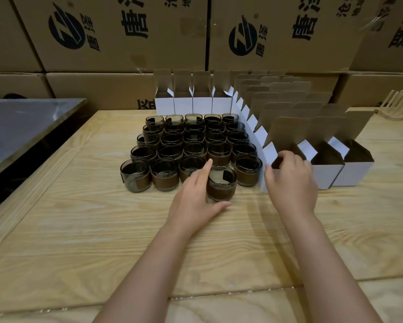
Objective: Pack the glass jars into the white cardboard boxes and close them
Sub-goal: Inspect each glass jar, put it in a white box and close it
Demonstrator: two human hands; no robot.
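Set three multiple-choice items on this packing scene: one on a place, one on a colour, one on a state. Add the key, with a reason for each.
1. Where is the jar that the left hand holds?
A. inside a white box
B. on the wooden table, just in front of the jar block
C. on a shelf

2. What colour is the band round that jar?
A. brown
B. red
C. blue

3. In what state is the white box that the right hand grips?
A. taped shut
B. flattened
C. open, top flap up

Key: 1 B, it stands on bare wood ahead of the front row; 2 A, a brown wrap circles its lower part; 3 C, its flap stands upright and the top is uncovered.
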